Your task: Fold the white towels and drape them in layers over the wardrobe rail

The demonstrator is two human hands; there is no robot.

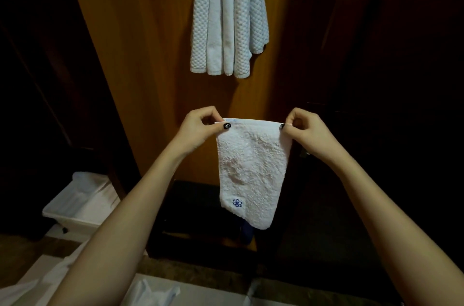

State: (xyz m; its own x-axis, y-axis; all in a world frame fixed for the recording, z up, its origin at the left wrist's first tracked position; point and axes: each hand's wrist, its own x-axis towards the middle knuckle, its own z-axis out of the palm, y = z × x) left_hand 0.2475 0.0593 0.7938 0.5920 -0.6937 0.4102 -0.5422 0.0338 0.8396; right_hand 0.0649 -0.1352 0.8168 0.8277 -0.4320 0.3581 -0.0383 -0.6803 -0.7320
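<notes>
A small white terry towel [252, 170] with a blue embroidered mark near its lower edge hangs in front of me, held up by its top two corners. My left hand [199, 127] pinches the top left corner. My right hand [306, 130] pinches the top right corner. Above, several white waffle-textured towels [228, 17] hang down in layers inside the wooden wardrobe [155, 54]; the rail that bears them is out of the frame.
A white plastic bin [75, 207] with white cloth in it stands on the floor at the lower left. More white cloth [150, 292] lies along the bottom edge. A dark blue item [247, 234] sits low in the wardrobe behind the towel. The sides are dark.
</notes>
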